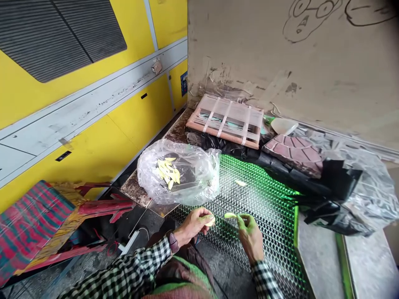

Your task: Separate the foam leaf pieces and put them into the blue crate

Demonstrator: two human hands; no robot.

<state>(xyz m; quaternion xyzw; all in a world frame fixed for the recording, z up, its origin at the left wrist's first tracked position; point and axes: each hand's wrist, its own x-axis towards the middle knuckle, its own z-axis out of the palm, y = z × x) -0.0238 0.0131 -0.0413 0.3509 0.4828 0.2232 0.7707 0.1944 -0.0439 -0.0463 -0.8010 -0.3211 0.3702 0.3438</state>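
My left hand (pixel 198 221) is closed, pinching a small pale-yellow piece (pixel 211 221) between thumb and fingers. To its right, my right hand (pixel 249 234) grips one end of a slim, curved yellow piece (pixel 230 215), whose free end points left toward my left hand. Both hands are over the near part of a metal mesh belt (pixel 262 207). A similar yellow piece (pixel 240 182) lies on the belt farther away. Beyond my left hand, a clear plastic bag (pixel 199 195) lies spread open with several leaf-shaped yellow pieces (pixel 167 171) in it.
A yellow machine cabinet (pixel 131 120) stands on the left. Cardboard (pixel 243 45) forms the back. A wrapped wooden frame (pixel 229 120), a pink segmented slab (pixel 296 151) and black plastic (pixel 339 182) lie beyond the belt. A striped-cloth seat (pixel 31 228) is at lower left.
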